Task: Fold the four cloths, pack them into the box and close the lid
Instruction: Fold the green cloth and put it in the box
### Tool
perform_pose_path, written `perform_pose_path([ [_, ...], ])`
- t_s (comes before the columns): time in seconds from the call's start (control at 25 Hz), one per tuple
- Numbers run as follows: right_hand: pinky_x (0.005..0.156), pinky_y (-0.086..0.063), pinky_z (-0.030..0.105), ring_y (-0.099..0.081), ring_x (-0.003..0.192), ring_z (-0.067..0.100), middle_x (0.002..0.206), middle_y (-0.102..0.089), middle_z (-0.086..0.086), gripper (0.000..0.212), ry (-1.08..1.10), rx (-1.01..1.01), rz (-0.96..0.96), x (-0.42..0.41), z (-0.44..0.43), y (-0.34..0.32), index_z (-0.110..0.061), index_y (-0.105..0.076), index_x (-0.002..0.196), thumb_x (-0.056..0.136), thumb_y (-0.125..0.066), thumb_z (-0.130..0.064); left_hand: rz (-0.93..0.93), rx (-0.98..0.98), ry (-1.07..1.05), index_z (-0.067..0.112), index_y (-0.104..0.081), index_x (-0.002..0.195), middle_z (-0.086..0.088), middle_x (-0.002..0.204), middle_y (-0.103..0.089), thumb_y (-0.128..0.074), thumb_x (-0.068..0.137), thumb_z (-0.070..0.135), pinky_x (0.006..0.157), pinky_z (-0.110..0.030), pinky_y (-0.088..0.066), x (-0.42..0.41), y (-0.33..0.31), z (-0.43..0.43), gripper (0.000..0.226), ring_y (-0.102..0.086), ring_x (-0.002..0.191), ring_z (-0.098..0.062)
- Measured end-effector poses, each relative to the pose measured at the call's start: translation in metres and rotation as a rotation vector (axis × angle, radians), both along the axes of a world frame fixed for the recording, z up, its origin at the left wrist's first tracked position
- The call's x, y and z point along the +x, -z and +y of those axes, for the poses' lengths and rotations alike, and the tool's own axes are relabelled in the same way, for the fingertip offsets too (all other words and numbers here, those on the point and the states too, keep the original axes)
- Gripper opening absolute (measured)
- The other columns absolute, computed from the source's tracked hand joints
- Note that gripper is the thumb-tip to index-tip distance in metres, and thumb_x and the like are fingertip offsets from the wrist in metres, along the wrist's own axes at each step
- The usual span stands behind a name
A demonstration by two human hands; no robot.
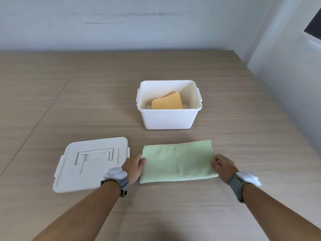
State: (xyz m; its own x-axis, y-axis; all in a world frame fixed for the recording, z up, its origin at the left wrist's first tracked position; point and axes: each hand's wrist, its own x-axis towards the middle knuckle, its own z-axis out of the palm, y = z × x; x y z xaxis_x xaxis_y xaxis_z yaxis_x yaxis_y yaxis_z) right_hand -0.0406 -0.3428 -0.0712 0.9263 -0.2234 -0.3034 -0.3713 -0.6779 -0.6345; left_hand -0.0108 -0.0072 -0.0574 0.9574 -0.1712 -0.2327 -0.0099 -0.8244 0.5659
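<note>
A light green cloth (178,162), folded into a wide rectangle, lies flat on the table in front of me. My left hand (134,166) pinches its left edge and my right hand (223,166) pinches its right edge. Behind the cloth stands the open white box (168,117). A folded orange cloth (167,102) lies inside it, on top of something pale that I cannot make out. The white lid (90,164) lies flat on the table to the left of the green cloth, handle recess facing up.
The wooden table (243,119) reaches to a white wall at the back and another wall on the right. Both my wrists carry grey bands with white sensors.
</note>
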Motion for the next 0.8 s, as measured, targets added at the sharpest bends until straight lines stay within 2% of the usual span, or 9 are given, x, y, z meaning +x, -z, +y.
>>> perform_pose_path([
  [0.12,0.063,-0.037,0.031,-0.053,0.072,0.026,0.076,-0.060,0.007,0.018,-0.012,-0.052,0.053,0.006,0.002,0.006,-0.011,-0.056,0.080,0.091,-0.053,-0.025,0.036,0.024,-0.083,0.008,-0.048,0.126,-0.018,0.104,-0.070,-0.043,0.097,0.026,0.078,-0.037,-0.048,0.005,0.010,-0.008,0.034,-0.064,0.095,-0.034],
  [0.32,0.062,-0.037,0.029,-0.053,0.071,0.026,0.072,-0.058,0.003,0.022,-0.026,-0.173,0.119,0.017,0.003,0.008,-0.021,-0.045,0.068,0.084,-0.059,-0.025,0.050,0.133,-0.090,0.004,-0.051,0.116,-0.015,0.104,-0.069,-0.052,0.093,0.026,0.077,-0.033,-0.044,0.012,0.022,-0.015,0.032,-0.063,0.099,-0.034],
  [0.4,0.059,-0.037,0.029,-0.051,0.066,0.025,0.068,-0.056,0.002,0.027,0.004,-0.138,0.123,0.018,0.003,0.007,-0.023,-0.041,0.065,0.080,-0.063,-0.021,0.063,0.126,-0.109,0.007,-0.050,0.109,-0.013,0.093,-0.066,-0.055,0.090,0.025,0.072,-0.033,-0.043,0.012,0.022,-0.017,0.026,-0.063,0.093,-0.034],
  [0.48,0.053,-0.035,0.030,-0.045,0.057,0.020,0.062,-0.051,0.000,0.029,0.093,-0.085,0.077,0.019,0.003,0.000,-0.022,-0.038,0.065,0.080,-0.063,-0.018,0.049,0.160,-0.194,0.010,-0.042,0.105,-0.008,0.083,-0.061,-0.058,0.084,0.024,0.059,-0.030,-0.039,0.016,0.015,-0.020,0.029,-0.061,0.074,-0.030],
  [0.52,0.052,-0.035,0.030,-0.043,0.055,0.019,0.060,-0.049,0.000,0.028,0.138,-0.087,0.026,0.020,0.004,-0.005,-0.021,-0.038,0.065,0.080,-0.061,-0.017,0.005,0.232,-0.216,0.009,-0.038,0.107,-0.008,0.084,-0.060,-0.057,0.083,0.024,0.055,-0.030,-0.037,0.019,0.011,-0.021,0.035,-0.057,0.066,-0.028],
  [0.6,0.056,-0.042,0.033,-0.047,0.057,0.022,0.060,-0.051,0.002,0.022,0.113,-0.136,-0.089,0.017,0.008,-0.019,-0.019,-0.041,0.068,0.082,-0.058,-0.017,-0.155,0.352,-0.161,0.008,-0.037,0.110,-0.009,0.091,-0.059,-0.054,0.082,0.023,0.053,-0.030,-0.035,0.027,0.005,-0.027,0.036,-0.053,0.064,-0.028],
  [0.68,0.065,-0.048,0.033,-0.053,0.063,0.021,0.061,-0.055,-0.002,0.022,-0.116,-0.128,-0.080,0.009,0.022,-0.033,-0.024,-0.045,0.066,0.082,-0.060,-0.022,-0.261,0.304,0.058,0.010,-0.043,0.106,-0.006,0.101,-0.056,-0.053,0.079,0.019,0.061,-0.030,-0.035,0.033,0.002,-0.039,0.030,-0.056,0.078,-0.029],
  [0.72,0.068,-0.047,0.031,-0.054,0.066,0.018,0.063,-0.056,-0.006,0.021,-0.245,-0.101,-0.025,0.004,0.031,-0.038,-0.027,-0.048,0.064,0.082,-0.060,-0.025,-0.251,0.277,0.216,0.013,-0.046,0.107,-0.003,0.109,-0.054,-0.054,0.078,0.021,0.070,-0.030,-0.036,0.035,0.005,-0.046,0.031,-0.057,0.092,-0.028],
  [0.8,0.069,-0.044,0.025,-0.056,0.074,0.012,0.067,-0.057,-0.013,0.012,-0.438,-0.050,0.124,-0.007,0.050,-0.040,-0.029,-0.058,0.069,0.080,-0.056,-0.028,-0.102,0.299,0.447,0.024,-0.045,0.122,0.002,0.136,-0.045,-0.055,0.080,0.030,0.095,-0.035,-0.036,0.035,0.011,-0.055,0.044,-0.047,0.124,-0.026],
])
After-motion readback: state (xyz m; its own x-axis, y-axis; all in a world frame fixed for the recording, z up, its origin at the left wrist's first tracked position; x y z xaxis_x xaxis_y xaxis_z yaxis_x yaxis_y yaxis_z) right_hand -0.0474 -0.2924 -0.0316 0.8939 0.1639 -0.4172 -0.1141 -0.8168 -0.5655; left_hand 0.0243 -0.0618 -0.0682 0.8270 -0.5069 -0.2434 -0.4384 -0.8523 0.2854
